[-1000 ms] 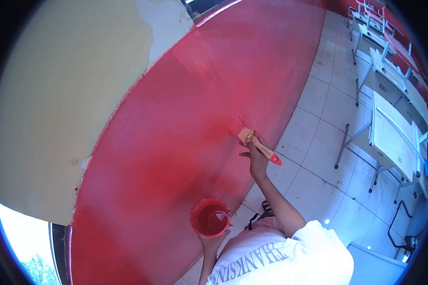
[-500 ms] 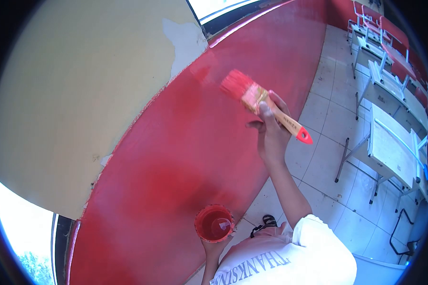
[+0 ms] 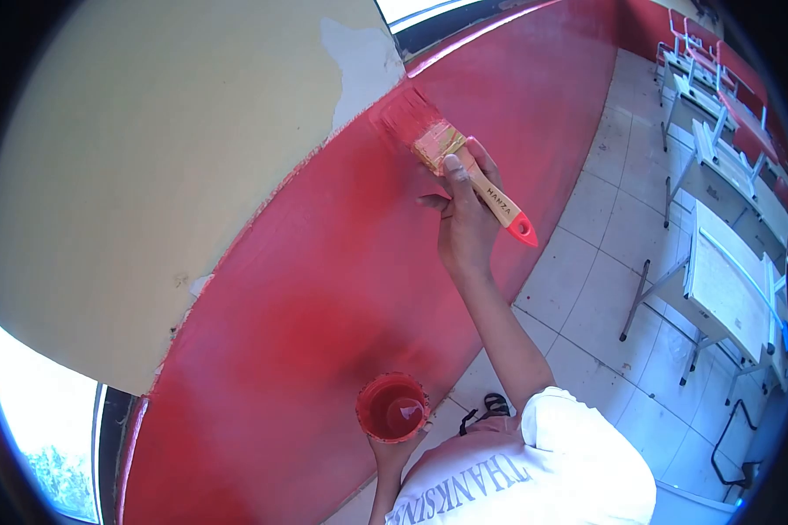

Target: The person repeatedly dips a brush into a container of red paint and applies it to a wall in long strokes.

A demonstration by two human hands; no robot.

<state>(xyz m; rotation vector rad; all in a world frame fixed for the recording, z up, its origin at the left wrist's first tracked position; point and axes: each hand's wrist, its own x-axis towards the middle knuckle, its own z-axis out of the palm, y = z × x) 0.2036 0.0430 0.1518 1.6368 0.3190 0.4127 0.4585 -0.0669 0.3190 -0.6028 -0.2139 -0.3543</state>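
My right hand [image 3: 464, 223] grips a wooden-handled paintbrush [image 3: 451, 153] with a red handle tip. Its red-loaded bristles press against the wall near the upper edge of the red-painted band [image 3: 324, 289], just below the cream upper wall [image 3: 149, 157]. Down near my chest, my left hand [image 3: 392, 455] holds a small red paint bucket [image 3: 391, 407] from beneath. Red paint lies in the bucket. The bucket sits close to the wall without touching it that I can tell.
White floor tiles [image 3: 587, 262] run along the wall's base. Metal-legged desks [image 3: 727, 280] and red-backed chairs [image 3: 718, 96] stand in a row at the right. A window [image 3: 35, 429] shows at lower left, another at the top. A patch of bare plaster [image 3: 363, 61] breaks the cream paint.
My right hand has carried the brush from low on the red band up to its upper edge, and the bristles now touch the wall. The bucket stays in my left hand.
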